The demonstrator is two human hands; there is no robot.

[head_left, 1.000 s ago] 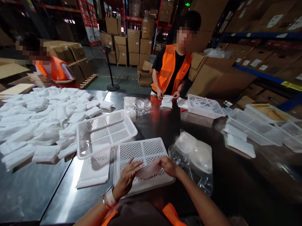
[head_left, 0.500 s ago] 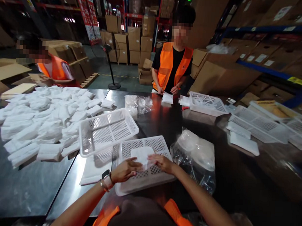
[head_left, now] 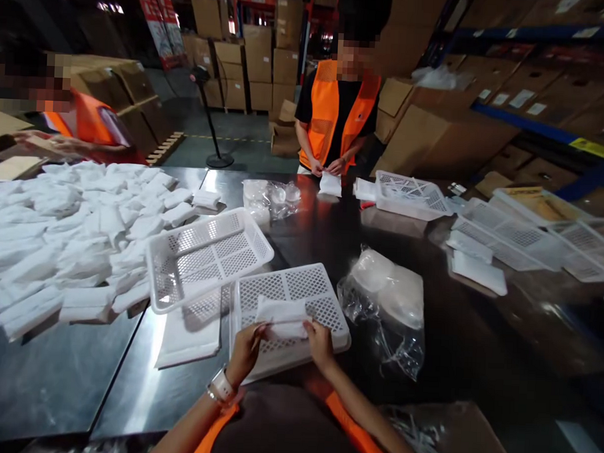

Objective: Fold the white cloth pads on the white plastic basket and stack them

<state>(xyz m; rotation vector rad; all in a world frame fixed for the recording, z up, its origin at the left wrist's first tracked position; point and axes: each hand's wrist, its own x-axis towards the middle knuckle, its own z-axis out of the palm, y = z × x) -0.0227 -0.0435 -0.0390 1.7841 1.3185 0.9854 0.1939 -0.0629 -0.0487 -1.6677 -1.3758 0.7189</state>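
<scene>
A white, soft, folded packet [head_left: 281, 311] lies over an upturned white plastic basket [head_left: 307, 283] in front of me. My left hand [head_left: 246, 347] pinches its near left corner, and my right hand [head_left: 320, 341] pinches the near right one. Between them the packet's front edge is held up off the mesh. Under and left of the basket is a stack of flat white sheets [head_left: 189, 342]. Behind that stack, a second white basket [head_left: 210, 259] stands upright, with no contents showing in it.
A large heap of white packets [head_left: 81, 237] covers the table's left side. Clear plastic bags with round white items lie to the right [head_left: 392, 290] and farther back [head_left: 270, 200]. Two co-workers in orange vests stand across the table. More baskets [head_left: 512, 232] sit at the right.
My fingers were lying flat on the white packet; now both hands grip its near corners and the near edge is folded up. The view has tilted slightly downward.
</scene>
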